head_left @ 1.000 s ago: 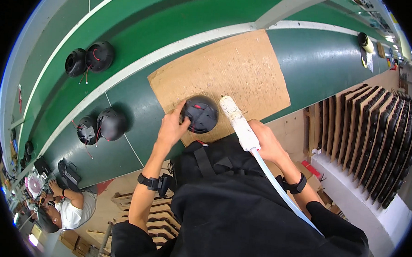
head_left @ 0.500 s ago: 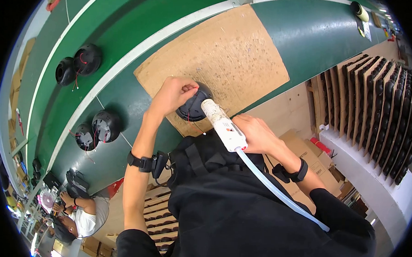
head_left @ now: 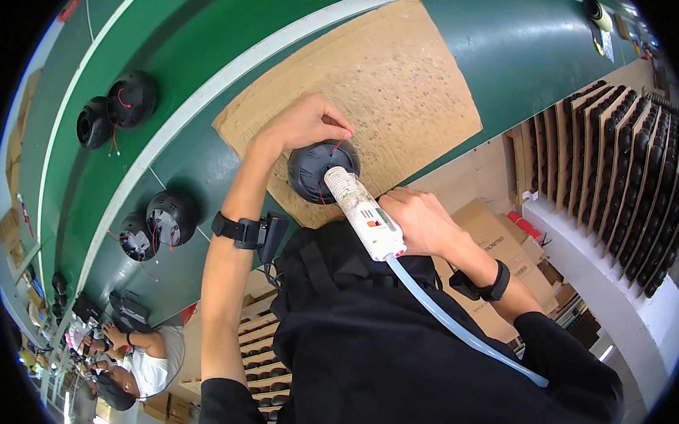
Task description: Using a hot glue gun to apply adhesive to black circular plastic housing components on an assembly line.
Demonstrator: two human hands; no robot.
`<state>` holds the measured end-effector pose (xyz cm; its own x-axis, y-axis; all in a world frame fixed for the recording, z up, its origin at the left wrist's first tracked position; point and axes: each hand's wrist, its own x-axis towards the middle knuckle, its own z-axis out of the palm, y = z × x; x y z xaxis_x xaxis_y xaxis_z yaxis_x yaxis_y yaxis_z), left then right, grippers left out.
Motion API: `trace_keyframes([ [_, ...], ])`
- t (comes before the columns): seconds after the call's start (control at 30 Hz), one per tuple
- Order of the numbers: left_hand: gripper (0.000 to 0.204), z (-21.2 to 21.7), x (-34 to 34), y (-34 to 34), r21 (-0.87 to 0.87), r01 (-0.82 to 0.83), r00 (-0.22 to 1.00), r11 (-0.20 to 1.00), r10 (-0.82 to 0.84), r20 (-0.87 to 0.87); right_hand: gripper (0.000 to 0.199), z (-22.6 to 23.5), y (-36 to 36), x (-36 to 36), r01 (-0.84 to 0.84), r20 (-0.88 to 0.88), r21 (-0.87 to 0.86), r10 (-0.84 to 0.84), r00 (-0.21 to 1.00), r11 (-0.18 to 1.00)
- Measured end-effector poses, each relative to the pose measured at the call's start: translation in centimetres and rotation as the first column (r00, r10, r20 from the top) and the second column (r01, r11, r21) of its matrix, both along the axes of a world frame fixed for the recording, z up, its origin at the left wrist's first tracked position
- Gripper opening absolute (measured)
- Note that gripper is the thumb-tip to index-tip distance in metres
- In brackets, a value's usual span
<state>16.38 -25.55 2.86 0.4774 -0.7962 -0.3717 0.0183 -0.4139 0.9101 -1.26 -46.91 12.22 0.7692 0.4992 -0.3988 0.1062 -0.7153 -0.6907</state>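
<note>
Pinching red wire (head_left: 341, 144) at top of black round part (head_left: 322, 169) is left hand (head_left: 302, 123), lifted off its earlier flat grip; part on cardboard sheet (head_left: 375, 85); glue gun (head_left: 362, 209) gripped in closed right hand (head_left: 419, 219), nozzle brought onto part; gluing judged underway.

Left hand (head_left: 301, 125) sits at upper centre, wrist bent, fingertips pinched together. Right hand (head_left: 422, 222) at centre is curled in a closed grip, forearm running to lower right.
</note>
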Motion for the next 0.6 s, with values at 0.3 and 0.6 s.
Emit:
trace_keyframes([
  [0.3, 0.015, -0.6, -0.4, 0.3, -0.017, -0.001, 0.983, 1.000, -0.002, -0.184, 0.027, 0.4, 0.9, 0.9, -0.003, 0.055, -0.034, 0.005, 0.998, 0.999],
  [0.6, 0.016, -0.4, -0.5, 0.4, -0.011, -0.031, 0.979, 0.999, 0.028, -0.204, 0.032, 0.5, 1.3, 1.0, -0.001, 0.011, -0.110, 0.003, 1.000, 0.994],
])
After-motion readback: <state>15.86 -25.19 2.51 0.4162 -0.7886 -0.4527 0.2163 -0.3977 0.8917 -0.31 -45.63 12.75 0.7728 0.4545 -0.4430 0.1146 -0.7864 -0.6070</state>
